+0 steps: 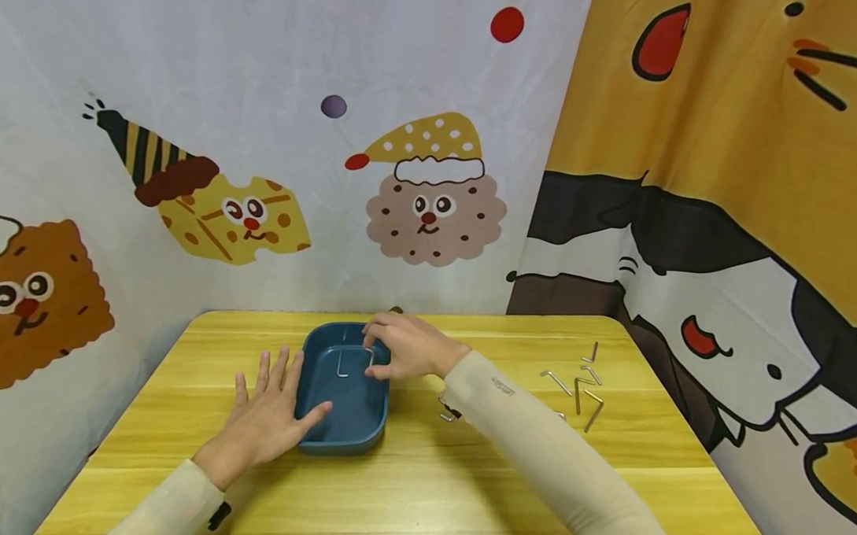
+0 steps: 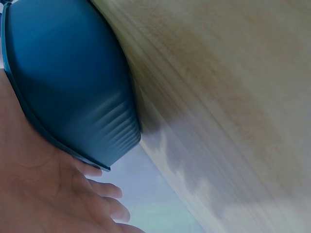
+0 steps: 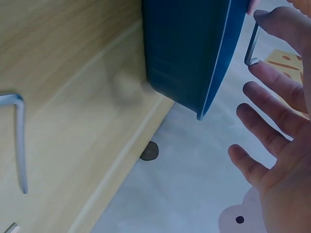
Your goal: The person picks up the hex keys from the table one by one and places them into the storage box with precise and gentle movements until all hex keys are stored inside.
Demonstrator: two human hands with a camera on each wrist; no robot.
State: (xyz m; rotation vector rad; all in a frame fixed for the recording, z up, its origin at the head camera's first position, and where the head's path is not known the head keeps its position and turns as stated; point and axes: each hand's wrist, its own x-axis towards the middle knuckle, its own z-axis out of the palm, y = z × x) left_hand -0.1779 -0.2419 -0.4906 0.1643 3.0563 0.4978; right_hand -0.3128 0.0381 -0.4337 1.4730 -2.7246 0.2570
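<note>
A blue plastic box (image 1: 343, 447) stands on the wooden table, with one L-shaped hex key (image 1: 339, 365) lying inside. My left hand (image 1: 264, 411) rests against the box's left rim, fingers spread and straight, thumb reaching over the near part. In the left wrist view, the palm is beside the box's wall (image 2: 73, 87). Over the box's right rim, my right hand (image 1: 413, 347) pinches another hex key (image 3: 252, 44) between thumb and index finger. The other fingers of that hand are extended apart in the right wrist view.
Several hex keys (image 1: 577, 395) lie scattered on the right side of the table (image 1: 420, 495). Another small metal key (image 1: 447, 416) lies beside the right forearm, partly covered by it. A cartoon-printed cloth (image 1: 264, 96) hangs behind the table.
</note>
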